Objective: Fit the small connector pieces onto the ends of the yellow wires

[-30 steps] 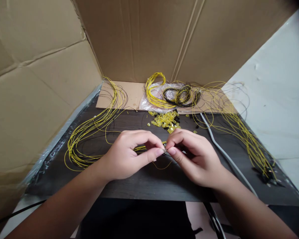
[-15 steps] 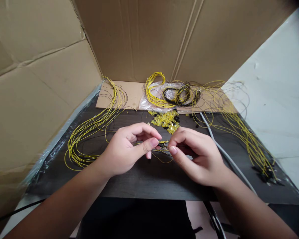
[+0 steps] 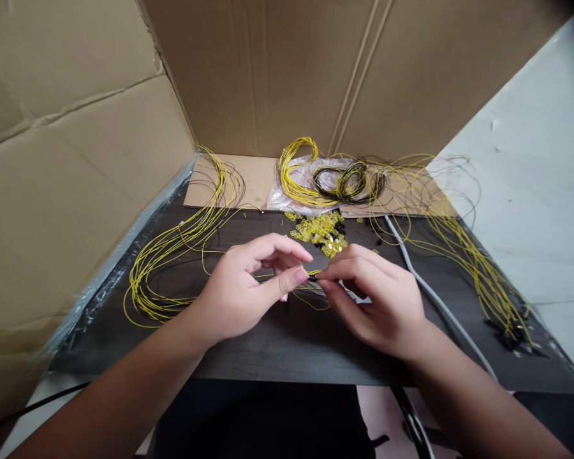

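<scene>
Over the middle of the dark table, my left hand (image 3: 258, 287) pinches a small black connector (image 3: 312, 278) between thumb and fingers. My right hand (image 3: 375, 296) is closed on the connector's right end, its fingertips almost meeting those of the left. What exactly the right fingertips grip is too small to make out. Thin yellow wires (image 3: 316, 301) run behind and below the hands. Just beyond the fingers lies a pile of small clear-yellow plastic pieces (image 3: 318, 229), with black pieces among them.
Bundles of yellow and black wire lie at left (image 3: 141, 280) and right (image 3: 488, 280), the right one ending in black connectors (image 3: 516, 335). Coiled wires (image 3: 296, 185) rest on a plastic bag at the back. A grey cable (image 3: 430, 290) crosses the table. Cardboard walls (image 3: 277, 76) enclose it.
My right hand has moved slightly left, bringing its fingertips closer to my left thumb at the connector. My left hand has hardly moved.
</scene>
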The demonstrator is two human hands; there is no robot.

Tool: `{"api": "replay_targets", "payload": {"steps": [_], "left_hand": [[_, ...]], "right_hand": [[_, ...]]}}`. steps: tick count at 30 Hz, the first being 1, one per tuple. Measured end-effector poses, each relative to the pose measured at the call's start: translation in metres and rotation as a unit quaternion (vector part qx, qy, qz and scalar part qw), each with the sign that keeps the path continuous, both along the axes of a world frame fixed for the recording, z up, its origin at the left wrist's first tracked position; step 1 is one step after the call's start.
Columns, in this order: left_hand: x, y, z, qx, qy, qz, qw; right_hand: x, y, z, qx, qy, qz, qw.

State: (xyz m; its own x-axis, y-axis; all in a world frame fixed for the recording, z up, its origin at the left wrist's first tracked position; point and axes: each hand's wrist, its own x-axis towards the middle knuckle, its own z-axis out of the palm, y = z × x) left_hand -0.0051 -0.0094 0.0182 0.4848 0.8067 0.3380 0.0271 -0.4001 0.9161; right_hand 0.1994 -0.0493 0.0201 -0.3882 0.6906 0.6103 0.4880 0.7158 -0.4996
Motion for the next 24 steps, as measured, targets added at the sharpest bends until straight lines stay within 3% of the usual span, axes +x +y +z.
{"api": "replay_targets", "payload": {"steps": [9,13,15,19,24], "left_hand": [[-0.003,-0.001,-0.007,0.128,0.039,0.066,0.989],[-0.002,-0.003,-0.008,0.115,0.008,0.049,0.992],[-0.001,-0.004,-0.008,0.103,-0.004,0.037,0.994],[0.0,-0.004,-0.008,0.106,-0.008,0.032,0.994],[-0.003,-0.003,-0.007,0.18,0.013,0.035,0.983]], "right_hand": [[0.0,-0.001,-0.004,0.11,-0.034,-0.023,0.993],[0.003,-0.004,-0.008,0.181,-0.04,-0.088,0.979],[0.005,-0.004,-0.011,0.204,-0.047,-0.085,0.974],[0.006,-0.004,-0.015,0.204,-0.05,-0.047,0.976],[0.003,-0.002,-0.01,0.144,-0.033,-0.078,0.986]]}}
